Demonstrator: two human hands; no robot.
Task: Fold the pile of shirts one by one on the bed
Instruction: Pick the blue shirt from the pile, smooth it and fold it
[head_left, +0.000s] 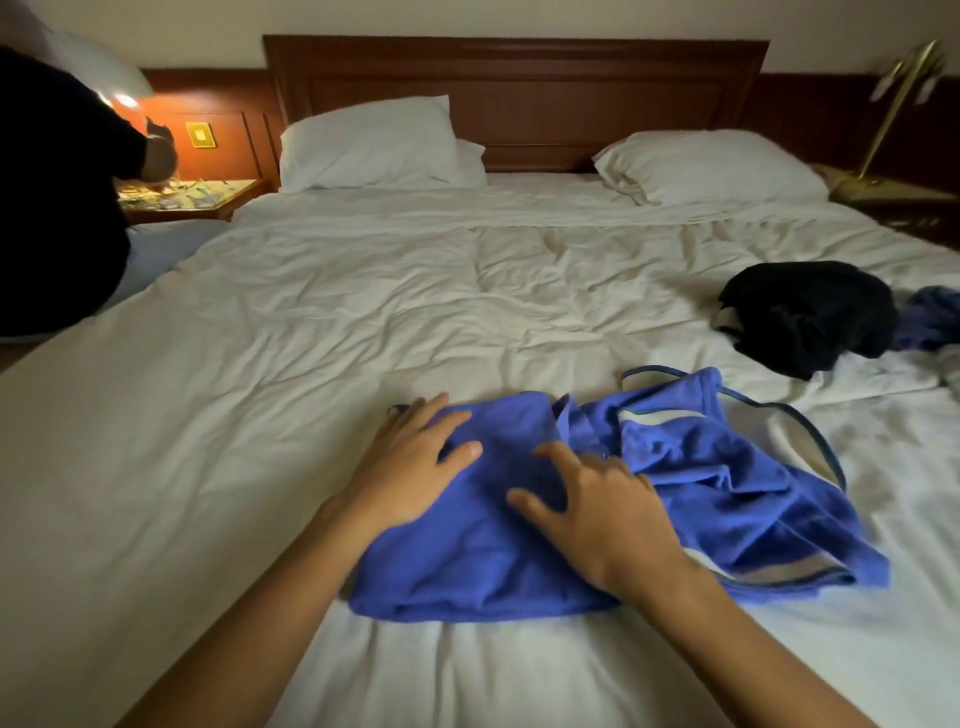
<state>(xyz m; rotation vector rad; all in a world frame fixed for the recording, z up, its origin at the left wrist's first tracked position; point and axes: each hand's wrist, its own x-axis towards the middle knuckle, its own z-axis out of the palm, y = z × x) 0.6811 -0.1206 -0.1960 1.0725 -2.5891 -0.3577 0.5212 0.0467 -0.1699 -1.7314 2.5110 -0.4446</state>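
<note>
On a rumpled white bed (260, 364), a blue shirt (727, 488) lies partly folded near the foot edge. The left grip (410, 462), fingers spread, presses flat on the shirt's left end; the right grip (597, 514), also spread, rests on its middle. A black garment (810, 312) lies well apart to the right.

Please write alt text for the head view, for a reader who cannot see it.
A person's left hand and right hand rest flat, fingers spread, on a crumpled blue shirt lying on a white bed. A black garment lies farther right, and two white pillows lie by the wooden headboard. Another person in dark clothes is at the far left.
</note>
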